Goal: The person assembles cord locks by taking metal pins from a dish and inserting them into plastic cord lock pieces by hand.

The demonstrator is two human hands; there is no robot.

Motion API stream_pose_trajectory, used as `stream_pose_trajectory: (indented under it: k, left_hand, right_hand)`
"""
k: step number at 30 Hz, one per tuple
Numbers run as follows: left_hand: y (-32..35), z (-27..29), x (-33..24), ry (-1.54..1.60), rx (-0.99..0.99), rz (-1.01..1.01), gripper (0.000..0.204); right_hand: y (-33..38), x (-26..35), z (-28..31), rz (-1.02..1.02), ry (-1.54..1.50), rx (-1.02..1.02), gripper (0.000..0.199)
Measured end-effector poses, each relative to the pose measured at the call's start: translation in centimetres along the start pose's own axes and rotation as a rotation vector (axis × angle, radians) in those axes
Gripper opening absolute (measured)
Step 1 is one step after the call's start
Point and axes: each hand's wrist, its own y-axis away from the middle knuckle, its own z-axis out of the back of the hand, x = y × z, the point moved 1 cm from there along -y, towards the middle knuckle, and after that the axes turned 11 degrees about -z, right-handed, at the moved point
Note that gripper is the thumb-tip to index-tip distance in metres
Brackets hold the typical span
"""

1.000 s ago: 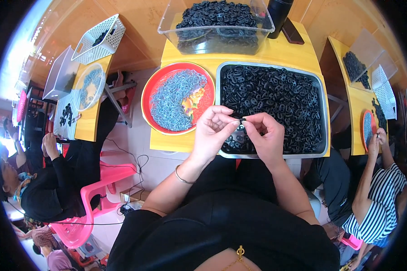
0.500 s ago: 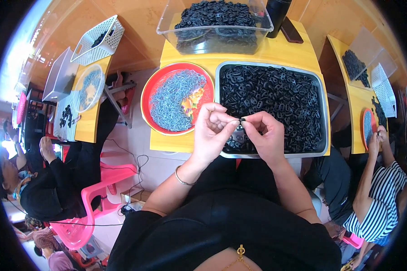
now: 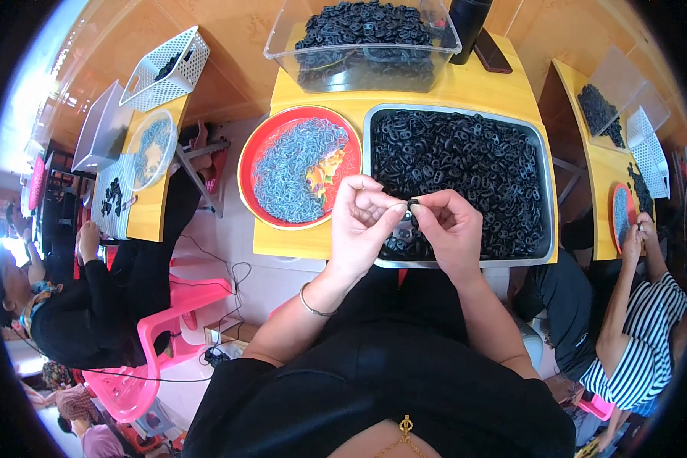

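Note:
Above the near edge of a metal tray (image 3: 550, 191) heaped with small black two-holed plastic pieces (image 3: 466, 168), my two hands meet at the fingertips. My right hand (image 3: 452, 229) pinches a small black plastic piece (image 3: 413, 204) between thumb and forefinger. Against its left side, the thumb and forefinger of my left hand (image 3: 362, 221) are pressed together; whatever they hold is too small to make out. To the left sits a red round tray (image 3: 249, 160) with a pile of thin silvery metal pieces (image 3: 290, 179), part of its patterned bottom showing.
A clear plastic bin (image 3: 282, 57) of black pieces stands at the back of the yellow table (image 3: 320, 95), beside a black cylinder (image 3: 469, 27) and a dark flat object (image 3: 492, 52). People work at side tables left and right. A pink chair (image 3: 156, 336) and cables are at left.
Both hands have shifted very slightly to the right, still fingertip to fingertip at the black piece. The person at left has moved a hand a little.

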Motion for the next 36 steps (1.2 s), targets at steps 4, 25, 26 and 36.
stream_pose_trajectory:
  k: [4,25,26,36]
  left_hand:
    - [0.0,0.3,0.3,-0.021,0.006,-0.026,0.037]
    - [-0.1,0.7,0.6,0.041,-0.018,0.064,0.019]
    - [-0.1,0.7,0.6,0.033,-0.018,0.063,0.019]
    - [-0.4,1.0,0.3,0.032,-0.023,0.063,0.016]
  right_hand:
    - [-0.3,-0.1,0.4,0.032,0.145,-0.012,0.008]
    - [-0.5,-0.3,-0.7,-0.094,-0.152,0.107,0.017]
    - [-0.5,-0.3,-0.6,-0.094,-0.152,0.107,0.017]
    - [-0.4,-0.5,-0.5,-0.144,-0.173,0.134,0.010]
